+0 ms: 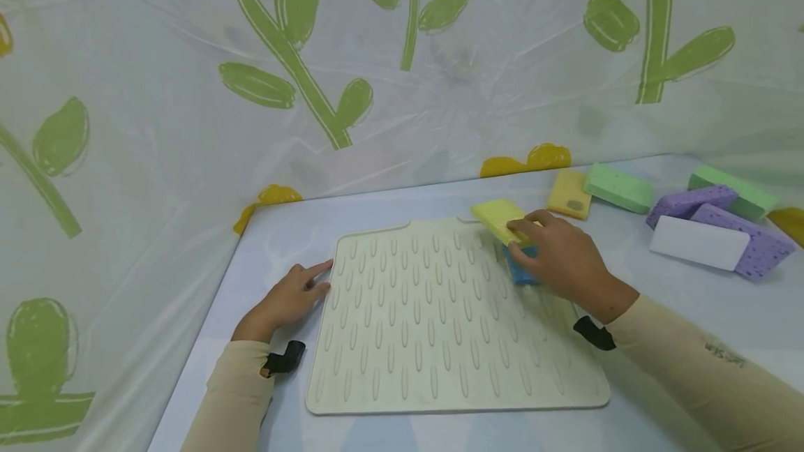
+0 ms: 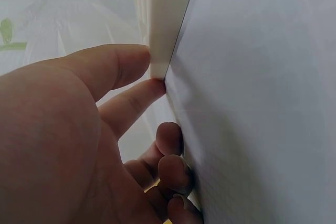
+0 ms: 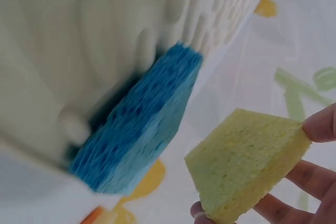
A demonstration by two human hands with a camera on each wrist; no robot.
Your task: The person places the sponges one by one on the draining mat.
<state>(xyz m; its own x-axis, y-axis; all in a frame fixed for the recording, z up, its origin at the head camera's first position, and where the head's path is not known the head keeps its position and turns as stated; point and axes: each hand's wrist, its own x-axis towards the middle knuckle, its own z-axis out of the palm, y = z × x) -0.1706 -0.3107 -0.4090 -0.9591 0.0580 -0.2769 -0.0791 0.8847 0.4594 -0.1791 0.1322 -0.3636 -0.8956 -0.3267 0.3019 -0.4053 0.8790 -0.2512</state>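
Note:
My right hand [image 1: 565, 257] pinches a yellow sponge [image 1: 499, 217] between thumb and fingers, over the upper right part of a cream ridged mat [image 1: 414, 326]. Just below it, a blue sponge [image 1: 520, 272] lies on the mat, partly hidden by the hand; the right wrist view shows its porous side, with the yellow sponge [image 3: 244, 163] held apart from it. At the mat's left edge is my left hand [image 1: 290, 302]. Its thumb and index fingertip touch the mat's side, while the other fingers [image 2: 170, 137] bend loosely close to the table.
At the back right lie a yellow-orange sponge [image 1: 570, 194] and a green sponge [image 1: 618, 187]. Further right is a pile with purple sponges [image 1: 766, 243], another green sponge [image 1: 735, 190] and a white block [image 1: 698, 241]. A leaf-patterned sheet [image 1: 157, 89] hangs behind the table.

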